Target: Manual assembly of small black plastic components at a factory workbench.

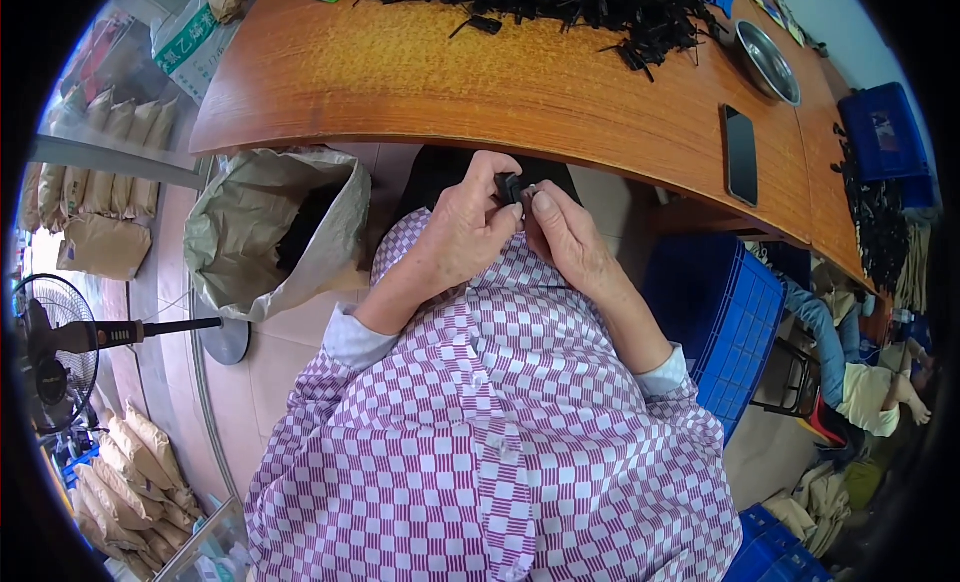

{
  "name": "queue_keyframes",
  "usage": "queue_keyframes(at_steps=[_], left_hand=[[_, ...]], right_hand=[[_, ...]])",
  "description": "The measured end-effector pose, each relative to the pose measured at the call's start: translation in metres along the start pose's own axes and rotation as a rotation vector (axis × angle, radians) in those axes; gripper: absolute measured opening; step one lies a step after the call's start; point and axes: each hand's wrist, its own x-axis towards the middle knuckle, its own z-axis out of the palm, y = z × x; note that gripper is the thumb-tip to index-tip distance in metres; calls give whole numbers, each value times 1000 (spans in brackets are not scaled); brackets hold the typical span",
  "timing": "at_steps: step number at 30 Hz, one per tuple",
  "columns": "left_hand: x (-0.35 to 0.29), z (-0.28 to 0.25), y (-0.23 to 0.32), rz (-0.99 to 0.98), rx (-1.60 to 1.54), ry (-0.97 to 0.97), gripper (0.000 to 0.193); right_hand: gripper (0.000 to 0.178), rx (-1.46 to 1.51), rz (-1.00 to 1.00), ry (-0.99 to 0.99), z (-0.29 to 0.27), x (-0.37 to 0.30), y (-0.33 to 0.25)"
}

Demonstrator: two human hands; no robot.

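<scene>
In front of my lap, just off the table's near edge, my left hand (462,220) pinches a small black plastic piece (508,188) between thumb and bent fingers. Close beside it, my right hand (572,234) has its thumb and fingertips pressed together at the piece's right side. Whatever those fingertips hold is too small and covered to name. A large pile of thin black plastic pieces (570,0) lies along the far part of the wooden table (450,92). One loose black piece (484,25) sits at the pile's near side.
An open woven sack (225,232) with black stuff inside stands left of my knees. On the table's right are a smartphone (740,154) and a metal bowl (768,64). A blue crate (738,332) stands right; a fan (60,352) left. Another person (865,397) sits far right.
</scene>
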Motion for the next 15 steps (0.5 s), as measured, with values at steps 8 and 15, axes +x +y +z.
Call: queue_keyframes(at_steps=[8,15], left_hand=[[0,-6,-5,-1,100,1,30],[0,-7,-4,123,328,169,32]], right_hand=[[33,-194,10,-42,6,8,2],[28,-230,-75,-47,10,21,12]])
